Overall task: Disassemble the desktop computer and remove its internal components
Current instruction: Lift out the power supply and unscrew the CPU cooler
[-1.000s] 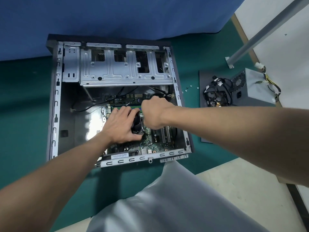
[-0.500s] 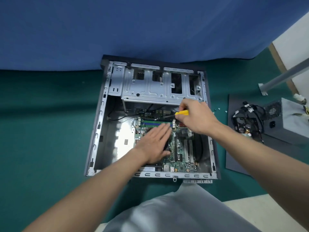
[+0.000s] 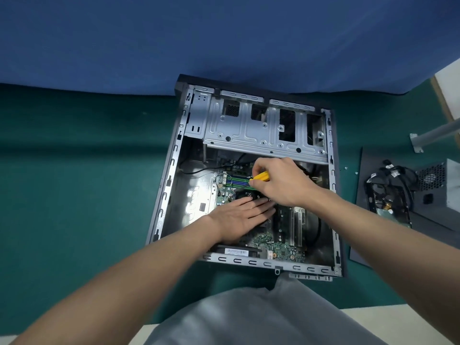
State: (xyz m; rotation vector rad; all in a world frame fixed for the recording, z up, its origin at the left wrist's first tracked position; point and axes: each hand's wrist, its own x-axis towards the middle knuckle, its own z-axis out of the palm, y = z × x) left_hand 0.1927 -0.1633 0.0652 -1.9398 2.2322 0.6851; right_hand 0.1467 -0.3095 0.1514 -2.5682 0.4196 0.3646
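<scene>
On green mat (image 3: 74, 183), far end against the blue cloth backdrop (image 3: 224, 41): computer case (image 3: 164, 195) lying on its side, open. Drive cage (image 3: 249, 130) at the far end, motherboard (image 3: 273, 242) inside. Left hand (image 3: 239, 217) flat, fingers straight, pressing on the black CPU fan (image 3: 245, 195). Right hand (image 3: 283, 183) clenched round a yellow-handled screwdriver (image 3: 260, 176), shaft angled down toward the fan; tip hidden. Right of the case: dark side panel (image 3: 373, 245) on the mat, carrying a cable bundle (image 3: 388, 180) and the grey power supply (image 3: 445, 185). Loose screws (image 3: 356, 173) between case and panel. Metal post (image 3: 438, 131) beyond the panel. Pale floor (image 3: 398, 317) at the mat's near edge.
</scene>
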